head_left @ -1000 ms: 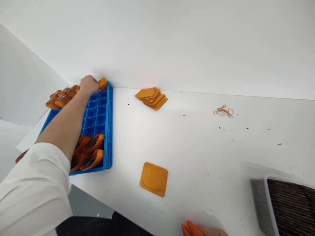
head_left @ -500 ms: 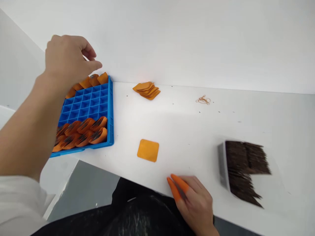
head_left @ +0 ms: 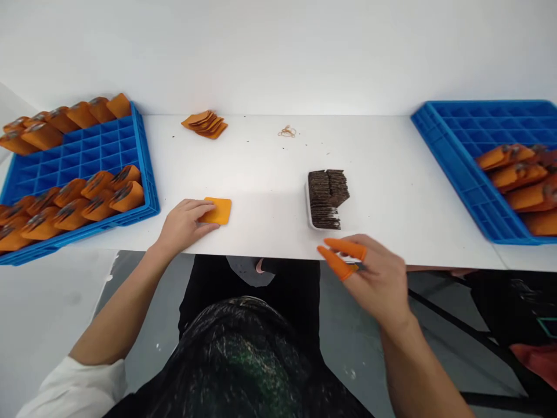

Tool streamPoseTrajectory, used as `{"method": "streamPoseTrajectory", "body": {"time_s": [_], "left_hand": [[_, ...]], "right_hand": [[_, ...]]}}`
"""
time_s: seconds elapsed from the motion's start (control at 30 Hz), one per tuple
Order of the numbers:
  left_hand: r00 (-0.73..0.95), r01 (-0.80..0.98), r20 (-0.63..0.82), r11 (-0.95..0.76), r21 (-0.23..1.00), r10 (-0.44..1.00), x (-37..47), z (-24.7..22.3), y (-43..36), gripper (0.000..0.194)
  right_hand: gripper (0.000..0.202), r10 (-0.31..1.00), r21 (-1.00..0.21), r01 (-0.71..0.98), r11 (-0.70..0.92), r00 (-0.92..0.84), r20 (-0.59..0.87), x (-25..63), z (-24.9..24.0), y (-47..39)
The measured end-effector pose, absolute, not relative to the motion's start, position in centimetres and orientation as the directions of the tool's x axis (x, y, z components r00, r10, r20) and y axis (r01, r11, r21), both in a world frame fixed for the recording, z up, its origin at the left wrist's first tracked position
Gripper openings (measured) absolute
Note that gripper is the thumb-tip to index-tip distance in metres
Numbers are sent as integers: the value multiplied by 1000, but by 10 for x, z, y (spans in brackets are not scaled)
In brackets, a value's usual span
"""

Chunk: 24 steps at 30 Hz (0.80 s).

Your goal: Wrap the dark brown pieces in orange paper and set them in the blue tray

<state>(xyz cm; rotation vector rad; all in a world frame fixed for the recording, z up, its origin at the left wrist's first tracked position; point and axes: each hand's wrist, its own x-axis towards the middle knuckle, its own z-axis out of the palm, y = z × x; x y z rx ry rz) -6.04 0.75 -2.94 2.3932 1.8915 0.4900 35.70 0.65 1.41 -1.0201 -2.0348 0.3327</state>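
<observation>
A small orange square card (head_left: 222,211) lies on the white table near its front edge. My left hand (head_left: 185,223) has it by the left side, with fingers over the top part and thumb along the lower edge. My right hand (head_left: 372,273), wearing orange finger cots on thumb and index finger, hovers over the table's front edge. Its thumb and index finger are apart with nothing visible between them. Just beyond them stands a white tray (head_left: 308,206) of thin dark brown pieces (head_left: 321,194) packed in rows.
A blue compartment crate (head_left: 150,180) on the left holds rolled orange pouches (head_left: 128,196). Another blue crate (head_left: 452,168) with similar orange pouches stands right. Fanned orange cards (head_left: 206,125) and rubber bands (head_left: 287,132) lie at the back. Part of another person shows lower right.
My left hand has come down from above the left crate to the orange card. My right hand's thumb and index finger have spread. The view has swung right, showing the second crate.
</observation>
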Motion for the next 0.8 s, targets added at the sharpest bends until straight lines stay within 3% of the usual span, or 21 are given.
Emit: {"method": "streamPoseTrajectory", "body": {"time_s": [0.13, 0.27, 0.47, 0.8], "left_hand": [[277, 952, 213, -298, 73, 937, -64, -21, 16, 45], [249, 968, 242, -243, -57, 938, -59, -19, 14, 47], [236, 962, 418, -271, 25, 877, -61, -38, 9, 36], [201, 966, 429, -252, 63, 881, -59, -39, 12, 25]], "right_hand": [[13, 858, -511, 706, 490, -287, 427, 394, 18, 31], [20, 936, -445, 828, 341, -253, 246, 404, 29, 53], [25, 950, -381, 882, 279, -311, -24, 398, 47, 72], [26, 936, -300, 902, 310, -344, -67, 388, 41, 90]]}}
